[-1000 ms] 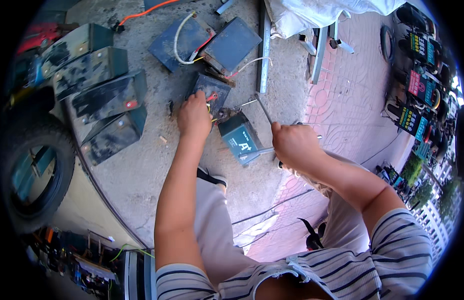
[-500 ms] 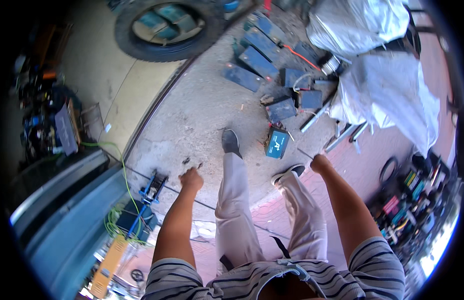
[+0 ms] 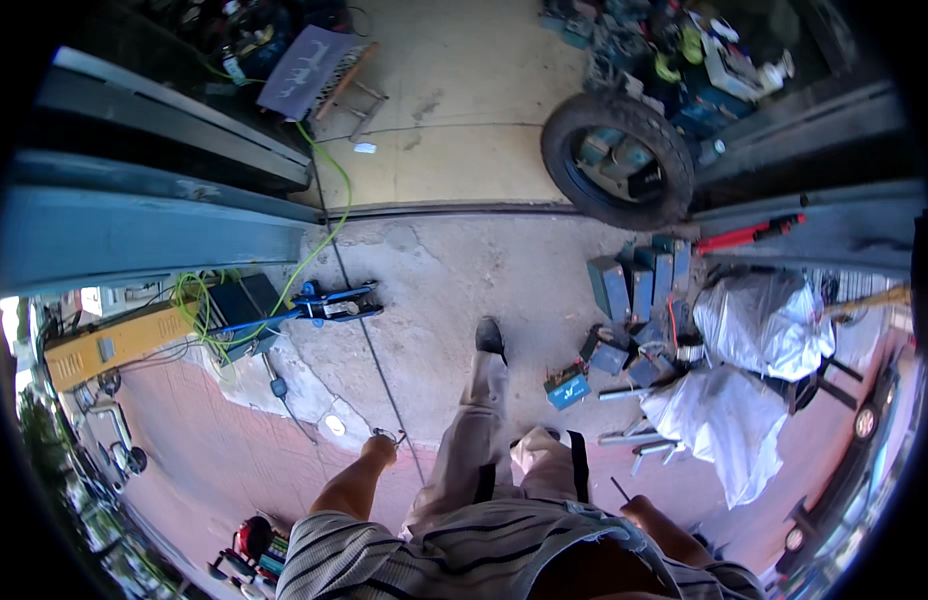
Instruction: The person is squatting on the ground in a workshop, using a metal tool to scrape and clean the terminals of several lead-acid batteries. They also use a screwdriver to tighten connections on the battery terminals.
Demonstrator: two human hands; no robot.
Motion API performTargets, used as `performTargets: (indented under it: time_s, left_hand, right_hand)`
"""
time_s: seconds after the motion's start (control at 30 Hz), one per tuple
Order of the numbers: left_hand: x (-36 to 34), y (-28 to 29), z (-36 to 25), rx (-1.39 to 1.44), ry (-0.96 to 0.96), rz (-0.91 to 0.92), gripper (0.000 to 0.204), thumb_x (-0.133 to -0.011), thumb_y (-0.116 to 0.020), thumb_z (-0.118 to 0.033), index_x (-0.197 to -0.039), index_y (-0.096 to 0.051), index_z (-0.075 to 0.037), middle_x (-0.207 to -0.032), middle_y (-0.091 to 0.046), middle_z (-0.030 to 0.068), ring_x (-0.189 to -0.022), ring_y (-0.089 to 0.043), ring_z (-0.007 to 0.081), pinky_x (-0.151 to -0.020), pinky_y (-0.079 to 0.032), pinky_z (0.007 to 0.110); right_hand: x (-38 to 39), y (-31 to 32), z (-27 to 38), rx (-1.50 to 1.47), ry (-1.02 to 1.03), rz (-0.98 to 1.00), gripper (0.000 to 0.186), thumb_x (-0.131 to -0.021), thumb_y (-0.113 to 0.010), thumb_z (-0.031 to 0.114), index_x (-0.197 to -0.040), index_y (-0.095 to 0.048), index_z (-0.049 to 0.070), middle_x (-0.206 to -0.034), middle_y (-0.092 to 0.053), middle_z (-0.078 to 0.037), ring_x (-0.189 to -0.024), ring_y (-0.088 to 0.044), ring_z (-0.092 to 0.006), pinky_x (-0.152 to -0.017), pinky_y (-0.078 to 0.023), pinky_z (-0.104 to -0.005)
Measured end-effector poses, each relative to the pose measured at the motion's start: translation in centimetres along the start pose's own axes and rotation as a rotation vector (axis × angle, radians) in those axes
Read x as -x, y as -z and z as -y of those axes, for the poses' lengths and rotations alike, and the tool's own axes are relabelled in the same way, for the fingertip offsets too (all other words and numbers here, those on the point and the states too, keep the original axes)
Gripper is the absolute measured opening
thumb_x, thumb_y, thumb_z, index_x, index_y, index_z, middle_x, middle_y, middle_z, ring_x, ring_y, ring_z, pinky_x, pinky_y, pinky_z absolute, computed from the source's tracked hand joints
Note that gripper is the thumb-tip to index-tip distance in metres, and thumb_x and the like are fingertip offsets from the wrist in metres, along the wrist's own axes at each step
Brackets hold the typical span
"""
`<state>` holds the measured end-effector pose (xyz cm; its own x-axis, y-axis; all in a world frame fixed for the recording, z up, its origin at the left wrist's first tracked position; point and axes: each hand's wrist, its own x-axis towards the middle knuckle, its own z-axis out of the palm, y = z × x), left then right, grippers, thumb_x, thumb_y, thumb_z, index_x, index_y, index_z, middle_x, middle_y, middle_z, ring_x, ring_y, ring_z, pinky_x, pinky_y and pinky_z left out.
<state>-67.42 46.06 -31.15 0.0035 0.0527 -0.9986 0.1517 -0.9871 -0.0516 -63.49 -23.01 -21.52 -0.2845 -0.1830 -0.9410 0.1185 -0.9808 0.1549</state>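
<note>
Outdoors, the hands hang above pink paving bordering grey concrete.

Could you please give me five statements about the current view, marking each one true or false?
1. The right hand holds a thin rod. True.
2. The teal battery lies to the right of the left shoe. True.
3. The left hand touches the teal battery. False: it is apart from it, on the other side of the legs.
4. The black tyre lies to the left of the green cable. False: it lies to the right.
5. Silvery covers lie to the right of the teal battery. True.
</note>
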Motion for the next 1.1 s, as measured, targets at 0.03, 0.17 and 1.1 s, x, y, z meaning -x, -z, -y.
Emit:
performTargets:
  time_s: [0.03,0.17,1.1]
  left_hand:
    - [1.5,0.4,-0.7,0.244,0.068,-0.006,0.028,-0.086,-0.069,-0.021,-0.110,-0.076,-0.009,-0.117,-0.072,0.0166,-0.111,-0.069,0.0329,-0.093,-0.057,0.043]
    - [6.4,3.5,-3.9,0.726,0.176,-0.365,0.021,-0.088,-0.064,-0.021,-0.098,-0.076,-0.007,-0.104,-0.074,0.0202,-0.099,-0.072,0.0379,-0.084,-0.058,0.049]
    - [15.9,37.2,1.9,1.071,0.141,-0.305,0.039,-0.082,-0.073,-0.046,-0.100,-0.077,-0.011,-0.101,-0.076,0.0111,-0.093,-0.073,0.0224,-0.079,-0.057,0.037]
  right_hand:
    - [2.5,3.2,1.1,-0.058,-0.071,-0.018,0.027,-0.087,-0.059,0.018,-0.100,-0.075,0.000,-0.093,-0.073,-0.022,-0.082,-0.074,-0.0305,-0.071,-0.058,-0.0381]
    - [8.9,18.0,7.0,-0.305,-0.095,-0.358,0.024,-0.088,-0.058,0.017,-0.096,-0.073,0.000,-0.088,-0.070,-0.021,-0.076,-0.070,-0.0297,-0.066,-0.055,-0.0386]
    - [33.1,68.7,13.9,-0.647,0.205,-0.499,0.023,-0.091,-0.054,0.015,-0.072,-0.061,0.006,-0.056,-0.054,-0.012,-0.041,-0.051,-0.0250,-0.035,-0.035,-0.0430]
